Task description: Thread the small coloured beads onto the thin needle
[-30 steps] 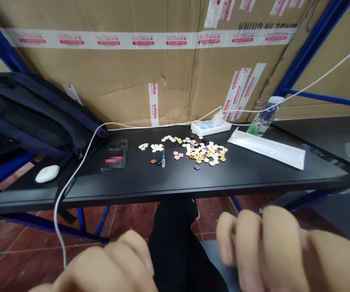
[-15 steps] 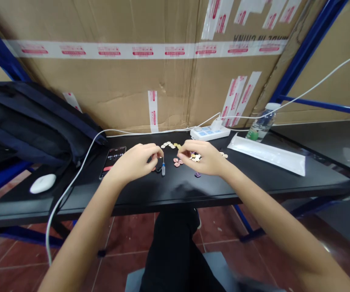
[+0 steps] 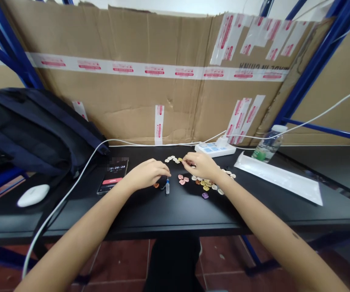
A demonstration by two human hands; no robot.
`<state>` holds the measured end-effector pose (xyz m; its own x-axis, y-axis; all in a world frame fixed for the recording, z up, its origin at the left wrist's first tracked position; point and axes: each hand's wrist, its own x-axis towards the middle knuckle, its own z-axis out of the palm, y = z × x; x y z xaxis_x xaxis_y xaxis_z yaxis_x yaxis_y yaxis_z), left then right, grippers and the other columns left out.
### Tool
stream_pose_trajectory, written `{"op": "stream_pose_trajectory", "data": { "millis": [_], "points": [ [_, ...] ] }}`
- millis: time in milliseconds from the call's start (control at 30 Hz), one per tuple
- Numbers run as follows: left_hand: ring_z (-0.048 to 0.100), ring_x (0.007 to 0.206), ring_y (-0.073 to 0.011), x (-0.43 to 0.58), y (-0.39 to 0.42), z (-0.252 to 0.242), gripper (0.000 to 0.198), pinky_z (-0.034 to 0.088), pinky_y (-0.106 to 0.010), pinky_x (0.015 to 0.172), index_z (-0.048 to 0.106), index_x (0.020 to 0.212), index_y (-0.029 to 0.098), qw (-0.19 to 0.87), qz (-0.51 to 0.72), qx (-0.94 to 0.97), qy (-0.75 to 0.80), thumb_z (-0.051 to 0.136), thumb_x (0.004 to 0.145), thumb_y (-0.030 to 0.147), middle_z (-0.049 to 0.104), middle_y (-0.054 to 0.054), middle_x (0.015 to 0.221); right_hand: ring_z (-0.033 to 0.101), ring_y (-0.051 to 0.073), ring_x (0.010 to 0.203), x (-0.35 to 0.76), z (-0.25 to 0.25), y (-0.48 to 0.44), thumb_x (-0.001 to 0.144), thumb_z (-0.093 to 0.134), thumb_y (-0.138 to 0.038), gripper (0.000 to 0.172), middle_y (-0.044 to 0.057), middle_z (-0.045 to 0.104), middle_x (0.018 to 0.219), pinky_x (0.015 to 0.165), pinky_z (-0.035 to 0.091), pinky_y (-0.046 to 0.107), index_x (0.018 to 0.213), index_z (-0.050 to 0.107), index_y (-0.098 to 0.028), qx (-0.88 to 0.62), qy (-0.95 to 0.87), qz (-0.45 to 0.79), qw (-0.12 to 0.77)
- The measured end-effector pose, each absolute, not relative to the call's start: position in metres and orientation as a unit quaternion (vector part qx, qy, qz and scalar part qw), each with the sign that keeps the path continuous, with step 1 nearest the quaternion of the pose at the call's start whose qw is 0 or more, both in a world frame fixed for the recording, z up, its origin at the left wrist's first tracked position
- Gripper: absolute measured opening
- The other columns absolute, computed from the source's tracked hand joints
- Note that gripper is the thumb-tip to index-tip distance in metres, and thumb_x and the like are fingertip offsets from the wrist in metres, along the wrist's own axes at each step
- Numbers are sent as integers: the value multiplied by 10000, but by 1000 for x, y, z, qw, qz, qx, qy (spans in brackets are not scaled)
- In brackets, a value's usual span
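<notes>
My left hand (image 3: 150, 174) is closed above the table, its fingertips together at the thin shaft of a small screwdriver (image 3: 167, 187) with a clear and blue handle. Orange and black pieces lie just below these fingers. My right hand (image 3: 201, 165) is pinched at the far end of a curved row of small flat button-like pieces (image 3: 171, 158), white running into yellow. What its fingertips hold is hidden. Pink pieces (image 3: 182, 179) lie between the hands. Under my right wrist spreads a pile of yellow, white and brown pieces (image 3: 206, 183), with a purple piece (image 3: 205, 195) in front.
A phone (image 3: 114, 176) showing a timer and a white mouse (image 3: 33, 195) lie left, before a dark backpack (image 3: 41, 125). A power strip (image 3: 215, 149), water bottle (image 3: 269, 144) and white packet (image 3: 278, 178) are at right. A white cable (image 3: 71, 188) crosses the table. Cardboard (image 3: 126, 93) stands behind.
The view has tilted up, so the table sits lower. My right hand has moved away from me toward the end of the curved row, uncovering the pile. My left hand stays by the screwdriver.
</notes>
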<state>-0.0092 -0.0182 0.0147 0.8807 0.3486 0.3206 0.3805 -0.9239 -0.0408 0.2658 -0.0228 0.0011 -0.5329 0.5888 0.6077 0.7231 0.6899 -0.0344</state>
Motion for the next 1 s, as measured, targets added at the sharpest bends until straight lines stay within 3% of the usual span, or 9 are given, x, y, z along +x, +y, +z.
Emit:
{"op": "stream_pose_trajectory", "data": {
  "millis": [233, 433, 767, 1000],
  "points": [
    [702, 1132, -185, -4, -19, 9, 525, 458, -341, 942, 785, 1100, 259, -12, -139, -976, -169, 497, 822, -80, 769, 11, 1218, 595, 165, 669, 264, 0, -31, 951, 522, -226, 198, 37, 684, 756, 689, 389, 302, 834, 677, -192, -368, -874, -122, 293],
    [712, 1131, -182, -1, -18, 6, 538, 475, -332, 991, 794, 1088, 256, -45, -135, -979, -145, 490, 815, -94, 787, 9, 1172, 597, 168, 676, 266, 0, -31, 947, 530, -222, 179, 42, 696, 779, 679, 395, 300, 870, 687, -187, -370, -872, -107, 302],
    [709, 1095, -202, 6, -23, 4, 365, 481, -338, 969, 793, 1122, 239, -59, -155, -979, -118, 530, 970, 36, 788, -34, 1151, 599, 165, 655, 265, -2, -31, 943, 536, -218, 170, 38, 693, 760, 679, 395, 300, 850, 675, -192, -363, -875, -101, 305],
    [700, 1055, -187, 10, -27, 2, 364, 471, -332, 969, 795, 1117, 267, -59, -164, -979, -109, 526, 987, 60, 787, -45, 1117, 584, 164, 668, 263, 0, -33, 938, 535, -214, 179, 33, 674, 744, 695, 380, 298, 797, 643, -192, -365, -876, -98, 299]
  ]
}}
